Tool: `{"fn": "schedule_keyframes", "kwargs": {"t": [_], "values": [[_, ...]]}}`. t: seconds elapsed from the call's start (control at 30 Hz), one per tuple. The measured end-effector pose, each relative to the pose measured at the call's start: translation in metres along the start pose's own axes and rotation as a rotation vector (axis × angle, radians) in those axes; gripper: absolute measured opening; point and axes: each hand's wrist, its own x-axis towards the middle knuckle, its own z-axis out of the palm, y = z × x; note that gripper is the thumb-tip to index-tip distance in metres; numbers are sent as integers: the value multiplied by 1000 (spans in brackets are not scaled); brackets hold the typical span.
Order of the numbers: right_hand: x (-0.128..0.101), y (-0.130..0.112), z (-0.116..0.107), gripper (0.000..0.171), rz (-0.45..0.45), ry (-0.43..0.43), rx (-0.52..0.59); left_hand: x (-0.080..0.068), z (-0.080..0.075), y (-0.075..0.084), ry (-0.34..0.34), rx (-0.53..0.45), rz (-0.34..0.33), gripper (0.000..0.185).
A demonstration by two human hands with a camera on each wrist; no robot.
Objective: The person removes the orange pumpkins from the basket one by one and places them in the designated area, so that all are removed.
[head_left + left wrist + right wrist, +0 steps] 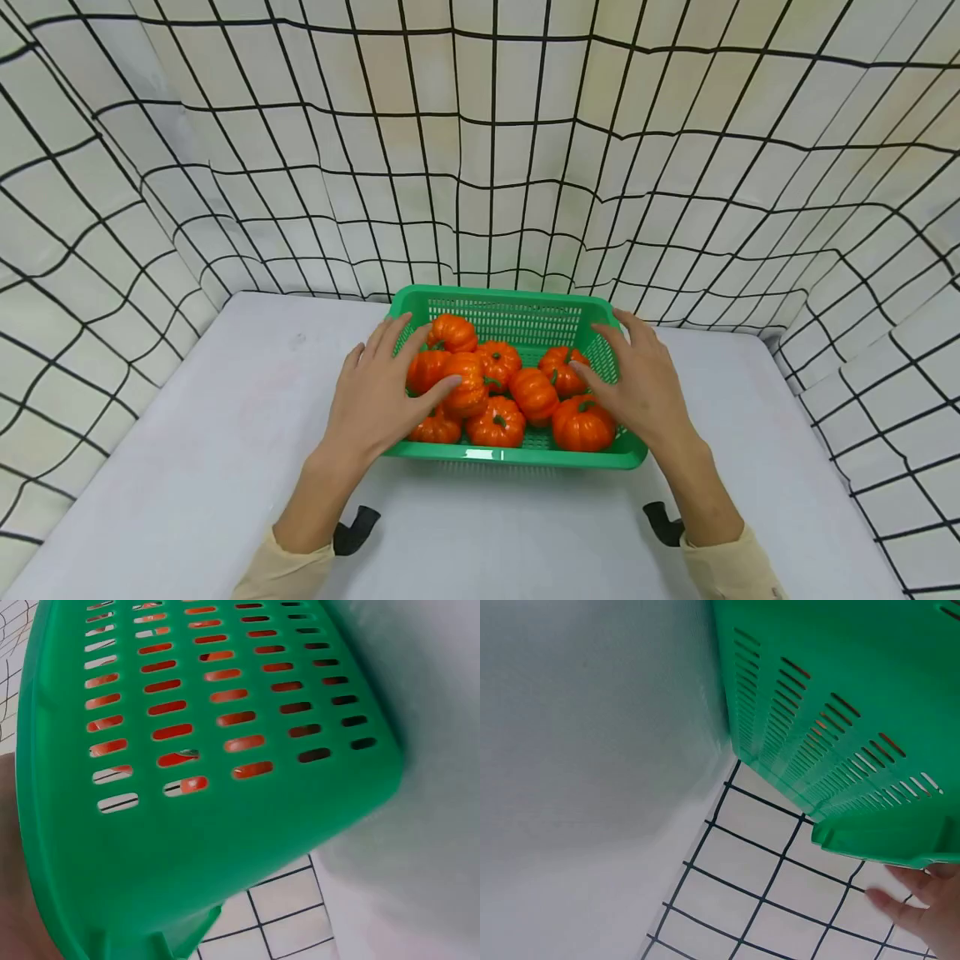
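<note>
The basket (585,459) is set on the table (247,400), with pumpkins (497,423) heaped inside. Its left end is overlapped by the left hand (377,398), its right end by the right hand (647,383); both are held with fingers spread, and whether the basket is touched cannot be told.

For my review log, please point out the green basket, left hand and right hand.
Green basket (525,456), head view, near rim.
Left hand (377,406), head view, back of hand.
Right hand (649,387), head view, back of hand.
</note>
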Motion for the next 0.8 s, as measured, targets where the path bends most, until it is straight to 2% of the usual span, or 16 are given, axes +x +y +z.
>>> {"fn": "schedule_keyframes", "kwargs": {"t": [0.13,0.23,0.47,0.63,0.8], "values": [[-5,-1,-2,42,-21,-7,85,-6,0,-4,17,-51,13,82],[-8,-3,-5,35,-16,-55,163,-10,-1,-7,12,-106,4,80],[-15,-4,-10,35,-17,-136,259,-19,-2,-13,-14,-204,-33,78],[-19,-3,-10,38,-52,-181,337,-24,-2,-17,-34,-231,-53,80],[-24,-4,-10,39,-83,-221,364,-27,-3,-21,-89,-241,-78,86]]}}
